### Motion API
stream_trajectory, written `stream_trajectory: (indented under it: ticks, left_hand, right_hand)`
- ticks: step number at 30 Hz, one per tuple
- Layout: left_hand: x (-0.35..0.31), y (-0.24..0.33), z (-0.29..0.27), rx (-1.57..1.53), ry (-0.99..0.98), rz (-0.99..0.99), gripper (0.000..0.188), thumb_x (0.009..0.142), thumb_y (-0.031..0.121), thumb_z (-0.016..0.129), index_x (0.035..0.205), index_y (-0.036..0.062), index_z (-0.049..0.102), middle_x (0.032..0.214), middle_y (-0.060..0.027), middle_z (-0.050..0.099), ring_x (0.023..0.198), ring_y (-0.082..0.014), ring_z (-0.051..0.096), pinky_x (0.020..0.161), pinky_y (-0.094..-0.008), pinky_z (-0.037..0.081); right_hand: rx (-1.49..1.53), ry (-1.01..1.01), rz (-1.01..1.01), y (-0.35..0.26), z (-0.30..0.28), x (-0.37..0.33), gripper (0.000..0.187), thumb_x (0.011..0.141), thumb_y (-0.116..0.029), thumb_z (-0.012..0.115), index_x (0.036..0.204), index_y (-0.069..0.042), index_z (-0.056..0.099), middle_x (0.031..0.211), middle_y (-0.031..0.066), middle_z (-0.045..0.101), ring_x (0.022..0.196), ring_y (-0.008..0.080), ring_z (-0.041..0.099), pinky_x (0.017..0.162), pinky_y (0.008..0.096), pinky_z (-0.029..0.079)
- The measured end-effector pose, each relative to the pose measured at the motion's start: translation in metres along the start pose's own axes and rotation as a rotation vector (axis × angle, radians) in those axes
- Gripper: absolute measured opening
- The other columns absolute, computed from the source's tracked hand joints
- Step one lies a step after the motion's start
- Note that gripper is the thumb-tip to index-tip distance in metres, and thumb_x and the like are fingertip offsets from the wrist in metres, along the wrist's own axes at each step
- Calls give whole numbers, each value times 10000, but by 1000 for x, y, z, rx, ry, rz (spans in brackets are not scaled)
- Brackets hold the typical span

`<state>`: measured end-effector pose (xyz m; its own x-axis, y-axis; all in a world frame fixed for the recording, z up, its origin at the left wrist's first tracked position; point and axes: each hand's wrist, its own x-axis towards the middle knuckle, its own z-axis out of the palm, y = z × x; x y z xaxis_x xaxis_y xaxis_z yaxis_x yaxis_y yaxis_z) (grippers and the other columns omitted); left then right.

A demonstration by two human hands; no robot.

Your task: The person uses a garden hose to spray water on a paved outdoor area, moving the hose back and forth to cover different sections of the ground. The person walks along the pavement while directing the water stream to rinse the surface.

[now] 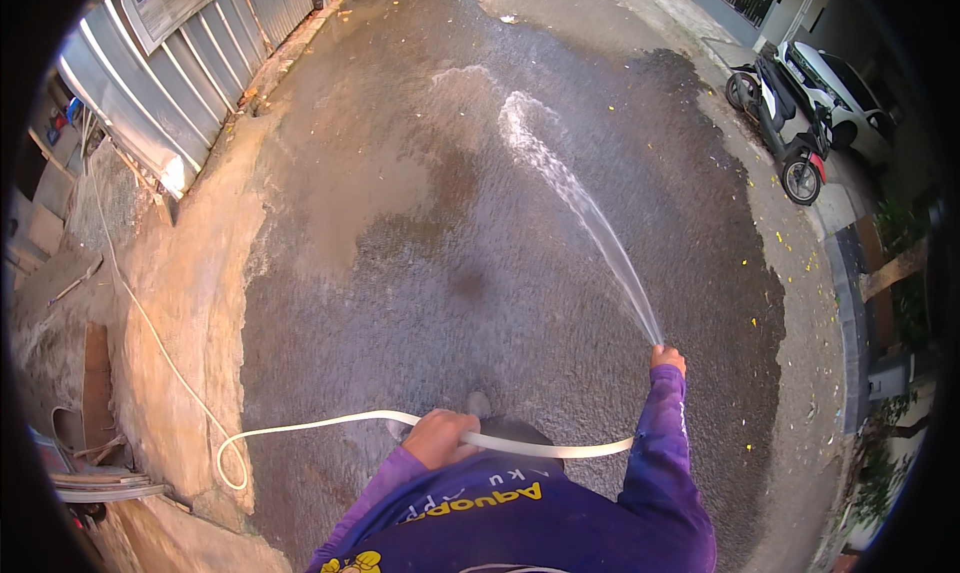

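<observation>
A cream-coloured hose point(330, 420) runs in from the left, makes a loop on the ground and passes in front of my body. My left hand point(441, 438) is closed around its middle stretch at waist height. Farther right, my right hand point(668, 358) is stretched forward, fingers wrapped round the hose's end, which is mostly hidden by the hand and sleeve. From there a jet of water point(590, 218) arcs forward and left, breaking into spray on the wet asphalt road point(400, 303).
A corrugated metal fence point(200, 73) with a sign board point(168, 5) lines the left. On the right, a parked motor scooter point(785, 118) stands before a white car point(835, 88). A wooden plank point(97, 383) lies at the left. Yellow leaves dot the right roadside.
</observation>
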<state>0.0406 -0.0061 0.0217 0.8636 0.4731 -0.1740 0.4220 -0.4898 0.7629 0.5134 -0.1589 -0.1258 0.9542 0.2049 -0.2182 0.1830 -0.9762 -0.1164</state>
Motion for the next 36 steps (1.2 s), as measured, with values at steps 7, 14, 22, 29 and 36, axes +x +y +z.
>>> stream_trajectory:
  ticks: [7, 14, 22, 29, 36]
  left_hand:
    - [14, 3, -1, 11, -2, 46, 203, 757, 190, 726, 853, 43, 625, 787, -194, 663, 811, -408, 647, 760, -501, 489]
    - [24, 3, 0, 14, -69, 36, 214, 745, 189, 719, 861, 36, 624, 806, -212, 668, 819, -414, 652, 745, -505, 499]
    - [56, 3, -15, 30, -170, 96, 204, 776, 208, 717, 897, 66, 635, 817, -177, 682, 829, -396, 663, 755, -492, 511]
    - [109, -6, -17, 30, -277, 200, 182, 788, 179, 742, 885, 61, 642, 769, -172, 672, 768, -389, 669, 663, -462, 492]
    - [169, -1, -29, 14, -430, 187, 194, 808, 241, 719, 907, 94, 638, 764, -176, 675, 784, -408, 671, 701, -502, 500]
  right_hand:
    - [3, 20, 17, 4, -5, -1, 434, 868, -410, 536, 1074, -91, 747, 1037, 261, 702, 1016, 429, 676, 927, 514, 525]
    - [-12, -31, -25, 5, -23, -11, 443, 879, -413, 527, 1087, -90, 747, 1080, 251, 700, 1061, 419, 664, 950, 506, 513]
    - [31, -14, 249, 52, -19, -22, 455, 870, -420, 536, 1072, -72, 748, 1078, 263, 697, 1057, 421, 665, 952, 500, 513]
    - [16, 4, 329, 91, -15, -37, 445, 867, -412, 544, 1065, -69, 747, 1068, 272, 694, 1034, 435, 667, 941, 509, 516]
    - [11, 98, 255, 77, -25, -6, 392, 857, -377, 543, 1005, -85, 760, 957, 259, 709, 946, 447, 682, 890, 530, 531]
